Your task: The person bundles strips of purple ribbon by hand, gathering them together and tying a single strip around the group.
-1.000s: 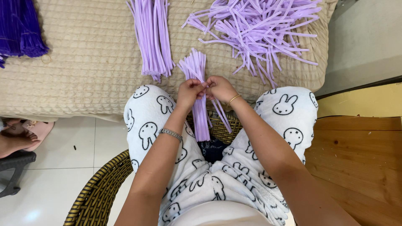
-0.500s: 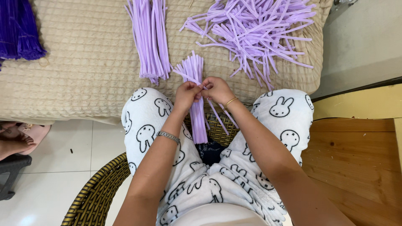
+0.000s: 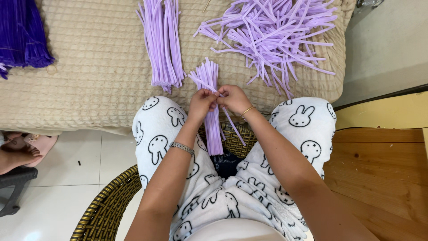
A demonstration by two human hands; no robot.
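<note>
Both hands, left hand [image 3: 201, 101] and right hand [image 3: 232, 99], meet around a bundle of stems [image 3: 211, 107] between the knees. Beyond it on the quilted cushion [image 3: 98, 80] lie a straight bunch [image 3: 162, 42] left and a scattered heap [image 3: 272, 35] right.

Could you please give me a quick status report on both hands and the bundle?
Left hand and right hand both shut on light purple stem bundle, fingers meeting at its middle. Bundle upright between knees. Nothing in the way.
</note>
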